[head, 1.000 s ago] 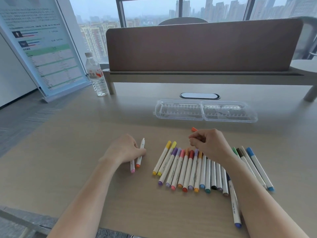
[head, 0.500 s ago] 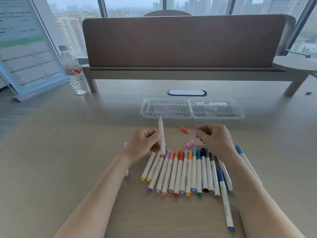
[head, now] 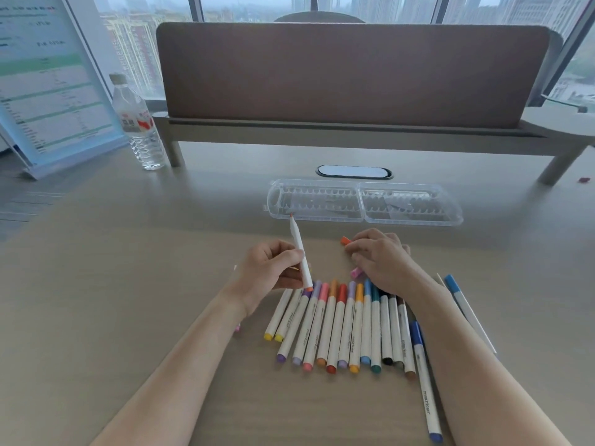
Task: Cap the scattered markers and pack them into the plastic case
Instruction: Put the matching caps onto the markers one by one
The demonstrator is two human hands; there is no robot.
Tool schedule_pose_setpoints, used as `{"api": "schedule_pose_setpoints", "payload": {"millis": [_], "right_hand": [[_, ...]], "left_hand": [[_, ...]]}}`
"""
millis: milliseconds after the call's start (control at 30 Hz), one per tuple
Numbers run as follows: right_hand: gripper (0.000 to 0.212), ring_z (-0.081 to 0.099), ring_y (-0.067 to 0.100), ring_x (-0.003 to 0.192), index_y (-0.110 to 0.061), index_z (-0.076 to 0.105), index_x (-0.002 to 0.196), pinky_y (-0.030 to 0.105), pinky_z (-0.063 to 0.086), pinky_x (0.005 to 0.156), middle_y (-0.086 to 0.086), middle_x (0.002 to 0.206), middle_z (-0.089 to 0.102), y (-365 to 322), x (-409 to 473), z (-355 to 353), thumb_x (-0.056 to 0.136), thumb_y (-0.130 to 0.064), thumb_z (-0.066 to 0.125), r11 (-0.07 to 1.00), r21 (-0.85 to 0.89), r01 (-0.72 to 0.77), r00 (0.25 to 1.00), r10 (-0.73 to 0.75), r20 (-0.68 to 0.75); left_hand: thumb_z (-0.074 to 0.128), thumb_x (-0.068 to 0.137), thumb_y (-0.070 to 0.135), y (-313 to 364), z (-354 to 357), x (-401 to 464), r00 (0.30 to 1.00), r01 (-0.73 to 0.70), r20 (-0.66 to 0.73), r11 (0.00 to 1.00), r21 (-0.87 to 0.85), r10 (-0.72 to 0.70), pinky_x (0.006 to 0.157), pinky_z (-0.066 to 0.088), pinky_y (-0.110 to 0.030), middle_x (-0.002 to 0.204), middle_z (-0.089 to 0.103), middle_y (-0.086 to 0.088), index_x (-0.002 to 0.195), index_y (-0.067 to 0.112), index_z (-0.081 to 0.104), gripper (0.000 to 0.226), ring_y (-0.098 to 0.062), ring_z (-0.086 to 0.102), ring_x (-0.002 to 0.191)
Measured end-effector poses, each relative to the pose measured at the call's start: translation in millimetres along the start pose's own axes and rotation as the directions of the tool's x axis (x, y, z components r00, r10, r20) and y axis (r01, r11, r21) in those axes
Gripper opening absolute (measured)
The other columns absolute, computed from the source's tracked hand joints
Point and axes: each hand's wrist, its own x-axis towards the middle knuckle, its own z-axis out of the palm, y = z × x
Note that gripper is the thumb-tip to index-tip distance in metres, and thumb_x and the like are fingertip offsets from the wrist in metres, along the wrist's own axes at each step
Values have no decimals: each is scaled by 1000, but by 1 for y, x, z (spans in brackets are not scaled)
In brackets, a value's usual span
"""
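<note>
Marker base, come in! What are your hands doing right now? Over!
Left hand holds uncapped marker, tip up. Right hand reaching at orange cap. Case open, empty. Nothing blocking.

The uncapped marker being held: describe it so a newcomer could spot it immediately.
Start at the clear plastic case lying open across the desk. Just nearer, the left hand holds one white marker. Unlike the capped row lying flat, it points upward with its orange tip bare.
</note>
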Motion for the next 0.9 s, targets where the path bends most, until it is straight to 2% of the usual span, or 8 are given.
{"api": "schedule_pose_setpoints", "payload": {"millis": [100, 233, 300, 367, 467, 567, 700, 900], "right_hand": [[17, 41, 12, 119, -35, 74, 103, 33, 24, 96, -27, 112, 52, 0, 1, -1, 97, -33, 58, 1000, 4, 2, 999, -2, -54], [10, 59, 6, 94, -37, 71, 82, 40, 45, 95, -20, 91, 65, -1, -5, -4, 88, -30, 71, 994, 107, -21, 992, 35, -125], [15, 63, -3, 80, -38, 67, 78, 26, 50, 82, -21, 77, 65, -1, -8, -6, 86, -28, 75, 989, 144, -33, 987, 55, -153], [14, 63, -13, 69, -33, 69, 78, 10, 45, 66, -19, 72, 67, -2, -11, -8, 85, -24, 76, 981, 189, -51, 983, 83, -164], [11, 67, -5, 59, -23, 70, 83, 19, 53, 72, -13, 72, 72, -1, -14, -8, 87, -14, 74, 953, 299, -39, 975, 102, -198], [15, 69, 2, 63, -21, 70, 89, 13, 51, 67, -8, 79, 73, -4, -17, -12, 91, -7, 67, 897, 442, 2, 968, 109, -226], [22, 69, 9, 72, -17, 72, 93, 16, 55, 66, 2, 80, 73, -10, -22, -17, 91, 3, 63, 837, 540, 86, 968, 58, -243], [23, 69, 9, 75, -15, 75, 94, 16, 55, 67, 1, 80, 74, -17, -26, -18, 89, 5, 66, 826, 545, 145, 968, -4, -252]], "left_hand": [[61, 98, 12, -1, -2, -2, 1000, -8, -4, 1000, -2, 8, 69, 59, -30, 87, 76, -14, 96, 2, 67, 12, -26, 74, 78], [61, 97, 10, -1, -2, -1, 999, -26, -24, 999, -21, 25, 68, 60, -32, 79, 74, -11, 95, 1, 67, 11, -24, 72, 73], [61, 97, 10, -2, -3, 0, 999, -29, -20, 999, -11, 29, 68, 60, -34, 78, 73, -11, 95, 0, 67, 11, -24, 71, 73], [63, 96, 12, -4, -4, 1, 999, -43, -10, 998, 40, 43, 68, 58, -34, 78, 72, -11, 93, 3, 67, 11, -23, 70, 72], [65, 95, 15, -10, -4, 1, 992, -121, -14, 968, 220, 127, 67, 56, -32, 73, 70, -8, 90, 9, 72, 10, -19, 66, 67], [67, 93, 24, -15, -3, 1, 975, -204, -1, 896, 394, 222, 64, 50, -27, 69, 67, 1, 89, 22, 76, 10, -12, 61, 63], [66, 86, 40, -17, -4, 3, 973, -221, 28, 882, 416, 231, 67, 50, -38, 73, 69, -1, 88, 32, 77, 14, -12, 58, 66], [69, 92, 30, -17, -3, 2, 967, -234, 17, 866, 441, 253, 65, 47, -28, 76, 71, -2, 89, 32, 78, 10, -8, 56, 65]]}}
